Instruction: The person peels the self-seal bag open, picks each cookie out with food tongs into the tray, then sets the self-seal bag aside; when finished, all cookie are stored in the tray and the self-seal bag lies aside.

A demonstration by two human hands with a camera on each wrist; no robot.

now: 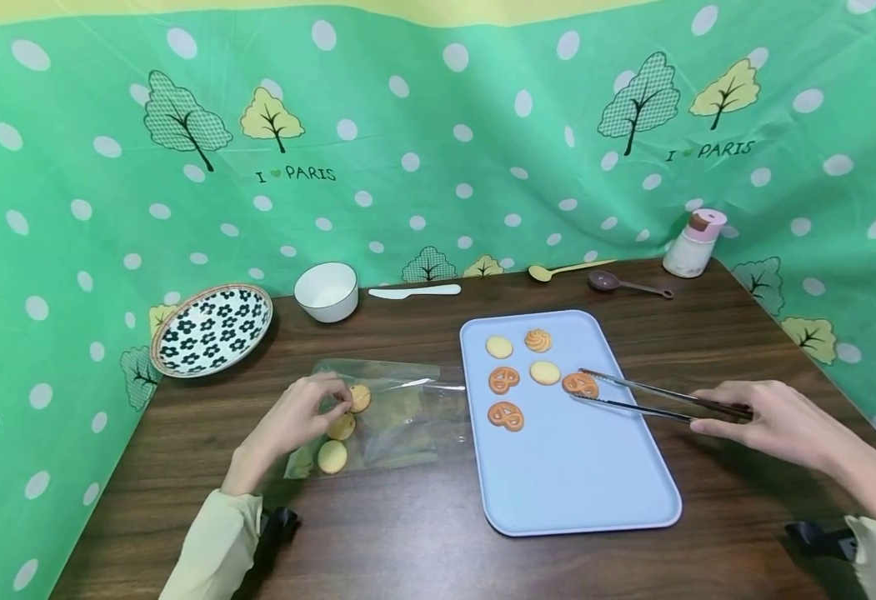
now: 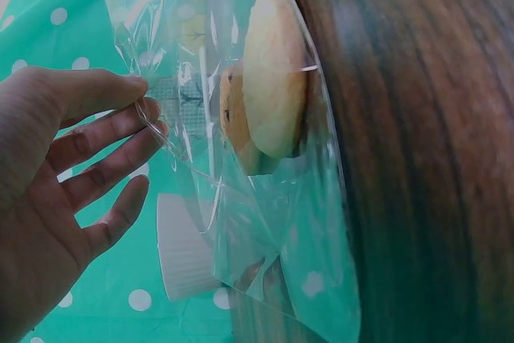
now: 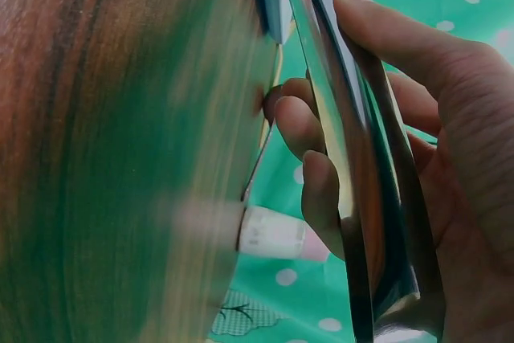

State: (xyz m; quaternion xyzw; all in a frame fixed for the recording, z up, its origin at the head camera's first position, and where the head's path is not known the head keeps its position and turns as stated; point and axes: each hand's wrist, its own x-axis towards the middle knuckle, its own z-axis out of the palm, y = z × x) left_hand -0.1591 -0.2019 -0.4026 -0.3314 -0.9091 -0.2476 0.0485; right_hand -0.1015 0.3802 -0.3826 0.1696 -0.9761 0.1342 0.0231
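My left hand (image 1: 308,410) pinches the clear plastic bag (image 1: 400,425) between thumb and fingertips, seen close in the left wrist view. Several cookies lie inside the bag, among them a pale round cookie (image 2: 275,78). On the right, my right hand (image 1: 771,418) grips metal tongs (image 1: 655,390), thumb on one arm and fingers curled round the other. The tong tips lie on either side of a pretzel-shaped cookie (image 1: 580,385) on the blue tray (image 1: 580,492). Whether they squeeze it I cannot tell. Other cookies, round, swirled and pretzel-shaped, sit on the tray's far left part.
Along the back stand a flower-patterned plate (image 1: 212,331), a white bowl (image 1: 327,292), a white knife (image 1: 415,292), a yellow spoon (image 1: 568,269), a brown measuring spoon (image 1: 628,284) and a pink-capped jar (image 1: 695,243). A green dotted cloth (image 1: 438,150) hangs behind the wooden table (image 1: 392,542).
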